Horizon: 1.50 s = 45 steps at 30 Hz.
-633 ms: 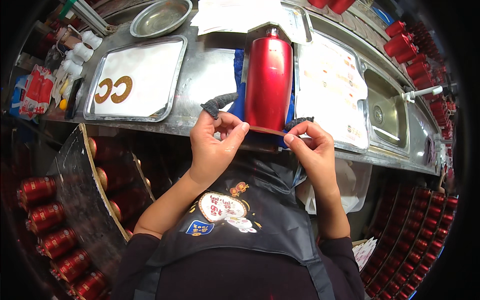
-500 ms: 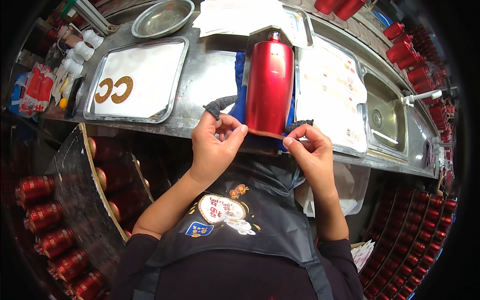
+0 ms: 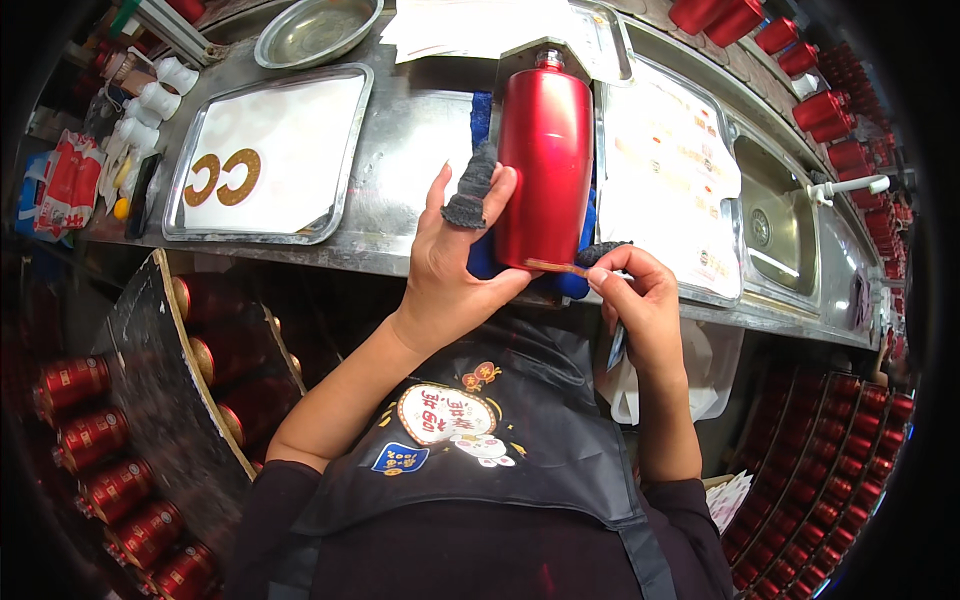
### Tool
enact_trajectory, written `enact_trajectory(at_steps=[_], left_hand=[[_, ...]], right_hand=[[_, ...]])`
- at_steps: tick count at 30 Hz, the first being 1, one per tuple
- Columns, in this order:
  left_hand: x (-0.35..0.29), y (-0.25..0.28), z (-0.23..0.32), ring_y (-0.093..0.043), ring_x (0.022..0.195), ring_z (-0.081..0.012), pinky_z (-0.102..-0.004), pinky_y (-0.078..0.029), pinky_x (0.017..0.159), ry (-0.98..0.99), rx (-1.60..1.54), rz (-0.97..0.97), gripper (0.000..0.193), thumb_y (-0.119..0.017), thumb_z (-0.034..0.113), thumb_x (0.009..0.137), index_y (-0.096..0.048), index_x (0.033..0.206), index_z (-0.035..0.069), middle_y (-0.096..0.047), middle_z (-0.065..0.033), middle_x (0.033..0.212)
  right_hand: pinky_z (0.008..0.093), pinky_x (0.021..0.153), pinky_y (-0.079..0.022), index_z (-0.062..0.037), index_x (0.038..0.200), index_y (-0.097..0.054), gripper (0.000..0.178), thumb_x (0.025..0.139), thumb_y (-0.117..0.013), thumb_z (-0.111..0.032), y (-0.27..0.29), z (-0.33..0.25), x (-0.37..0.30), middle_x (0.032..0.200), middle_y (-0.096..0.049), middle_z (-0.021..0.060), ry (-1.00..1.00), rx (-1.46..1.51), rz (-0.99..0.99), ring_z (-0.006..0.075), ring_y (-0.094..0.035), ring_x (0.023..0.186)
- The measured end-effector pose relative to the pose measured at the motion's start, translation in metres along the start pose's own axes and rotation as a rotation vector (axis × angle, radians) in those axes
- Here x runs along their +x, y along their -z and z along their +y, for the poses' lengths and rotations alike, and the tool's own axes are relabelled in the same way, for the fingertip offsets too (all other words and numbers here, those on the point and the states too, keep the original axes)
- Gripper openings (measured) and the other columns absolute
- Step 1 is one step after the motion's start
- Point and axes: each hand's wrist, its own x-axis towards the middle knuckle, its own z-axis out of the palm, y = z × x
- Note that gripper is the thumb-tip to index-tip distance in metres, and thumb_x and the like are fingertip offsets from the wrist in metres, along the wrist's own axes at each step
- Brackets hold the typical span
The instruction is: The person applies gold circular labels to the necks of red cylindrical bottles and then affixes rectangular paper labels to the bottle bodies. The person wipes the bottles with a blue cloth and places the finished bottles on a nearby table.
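Note:
A glossy red bottle (image 3: 546,160) lies on blue cloth (image 3: 481,118), its silver threaded neck pointing away from me. A thin gold-brown strip (image 3: 560,268) runs along its near base edge. My left hand (image 3: 452,250) has its fingers spread beside the bottle; the thumb tip touches the base by the strip, and a dark knitted sleeve covers one finger near the bottle's left side. My right hand (image 3: 640,300) pinches the strip's right end between thumb and forefinger, just off the bottle. Something thin and bluish hangs below that hand, too unclear to name.
On the left, a metal tray (image 3: 345,190) holds two gold C-shaped pieces (image 3: 238,178) on white paper. A metal bowl (image 3: 318,30) stands behind it. Label sheets (image 3: 670,180) and a sink (image 3: 775,225) are at right. Red cans (image 3: 115,485) fill racks below.
My left hand has let go of the strip's left end, spread its fingers and moved right, up against the bottle. My right hand has shifted slightly right and keeps pinching the strip.

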Motion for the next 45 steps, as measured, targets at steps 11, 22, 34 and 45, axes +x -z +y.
enact_trajectory(at_steps=[11,22,34,45], left_hand=[[-0.002,-0.008,-0.002,-0.042,0.145,-0.0305,-0.0395,-0.034,0.119,0.244,-0.759,0.036,0.099,-0.081,0.012,0.083,-0.018,0.157,-0.010,-0.034,-0.0291,0.160],[0.001,-0.019,0.009,-0.039,0.146,-0.0306,-0.0402,-0.036,0.118,0.299,-0.765,0.029,0.091,-0.074,0.007,0.090,-0.014,0.158,-0.010,-0.028,-0.0280,0.162],[-0.004,-0.002,-0.004,-0.024,0.155,-0.0338,-0.0438,-0.019,0.126,0.438,-1.046,-0.007,0.083,-0.063,-0.003,0.096,-0.012,0.161,0.001,-0.025,-0.0268,0.165],[-0.004,-0.011,0.004,-0.035,0.150,-0.0313,-0.0409,-0.030,0.122,0.363,-0.814,0.005,0.086,-0.076,0.007,0.091,-0.021,0.155,-0.009,-0.032,-0.0272,0.161]], right_hand=[[0.0189,0.046,-0.033,-0.0033,0.088,-0.064,0.011,0.094,-0.069,-0.012,0.007,0.010,-0.002,0.062,-0.055,-0.0039,-0.006,0.050,0.019,0.0026,-0.044,0.046],[0.0188,0.046,-0.032,-0.0032,0.086,-0.064,0.010,0.092,-0.069,-0.010,0.009,0.011,-0.003,0.064,-0.055,-0.0039,0.038,0.041,0.058,0.0019,-0.045,0.048],[0.0189,0.045,-0.034,-0.0033,0.085,-0.064,0.009,0.091,-0.068,-0.009,0.000,0.015,0.001,0.068,-0.057,-0.0032,0.070,0.115,0.008,0.0017,-0.046,0.051],[0.0191,0.046,-0.033,-0.0036,0.083,-0.062,0.009,0.090,-0.066,-0.008,0.001,0.014,-0.001,0.064,-0.054,-0.0038,0.078,0.109,0.034,0.0018,-0.044,0.049]])
